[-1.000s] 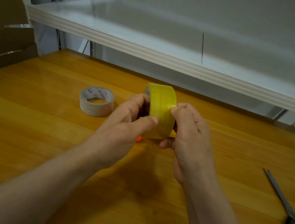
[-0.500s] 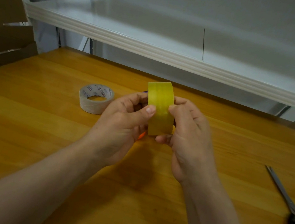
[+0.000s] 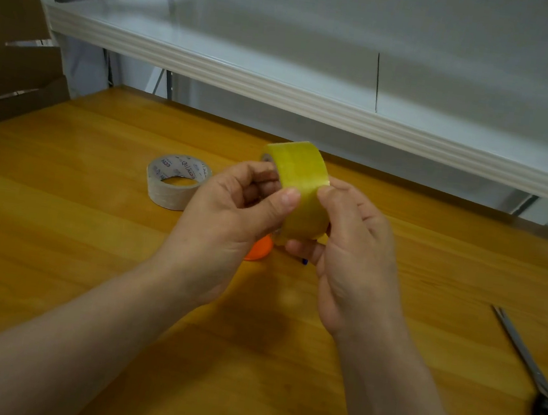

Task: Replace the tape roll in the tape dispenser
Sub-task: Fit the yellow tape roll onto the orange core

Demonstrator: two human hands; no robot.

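Observation:
I hold a yellow tape roll (image 3: pixel 299 183) on edge above the wooden table (image 3: pixel 55 232), between both hands. My left hand (image 3: pixel 226 222) grips its left side with the thumb pressed on the outer band. My right hand (image 3: pixel 354 248) grips the right side, thumb tip also on the band. Under the hands an orange part (image 3: pixel 258 250) of the tape dispenser shows on the table; the remainder of it is hidden. A second roll (image 3: pixel 176 185), whitish with a printed core, lies flat to the left.
Scissors (image 3: pixel 534 380) with black handles lie at the table's right edge. A white shelf (image 3: pixel 314 95) overhangs the back of the table. Brown cardboard (image 3: pixel 10 64) stands at the far left.
Both hands have turned the yellow roll a little and shifted their thumbs along its outer band. The roll stays at about the same height above the table.

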